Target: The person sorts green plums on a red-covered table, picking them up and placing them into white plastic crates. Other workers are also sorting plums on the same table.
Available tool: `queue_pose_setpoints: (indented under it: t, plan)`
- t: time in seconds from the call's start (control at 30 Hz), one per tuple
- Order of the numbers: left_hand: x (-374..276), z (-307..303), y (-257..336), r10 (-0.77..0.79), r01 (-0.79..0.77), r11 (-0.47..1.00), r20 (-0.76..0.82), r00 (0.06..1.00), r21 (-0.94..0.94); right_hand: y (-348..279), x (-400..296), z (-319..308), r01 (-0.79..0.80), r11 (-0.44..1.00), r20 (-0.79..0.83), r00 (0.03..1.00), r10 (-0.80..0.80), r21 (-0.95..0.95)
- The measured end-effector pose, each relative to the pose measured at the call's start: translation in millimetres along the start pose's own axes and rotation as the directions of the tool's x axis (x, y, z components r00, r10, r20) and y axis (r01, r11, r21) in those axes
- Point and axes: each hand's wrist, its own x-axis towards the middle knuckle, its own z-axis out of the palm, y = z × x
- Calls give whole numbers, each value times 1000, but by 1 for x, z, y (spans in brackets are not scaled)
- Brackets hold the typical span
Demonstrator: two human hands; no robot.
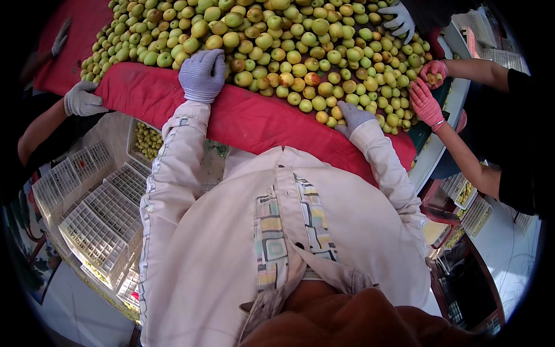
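A broad heap of green and yellow-brown jujube-like fruits (299, 69) lies on a table, whose near edge is padded with red cloth (260, 117). My left hand (203, 76), in a lavender knit glove, rests curled on that padding against the heap; whether a fruit is inside it cannot be told. At the heap's near right edge is my right hand (354, 116), in a like glove, its fingers beside several yellowish fruits. The fingers are partly hidden, so its grip is unclear.
A co-worker's pink-gloved hands (427, 102) are at the right edge, one with fruit. Another's white-gloved hand (399, 21) touches the heap at upper right. A grey-gloved hand (82, 99) rests on the cloth at left. White plastic crates (97, 221) stand below left.
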Motion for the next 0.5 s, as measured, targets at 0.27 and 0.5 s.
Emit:
queue_pose_setpoints:
  t: [0.27, 0.5]
  plan:
    - [-2, 2, -3, 3, -3, 1000, 4, 1000, 16, 0, 5, -1, -59, 890, -59, 994, 95, 451]
    - [1, 5, 1, 14, -13, 1000, 8, 1000, -12, 5, 4, 1, -81, 852, -72, 988, 138, 517]
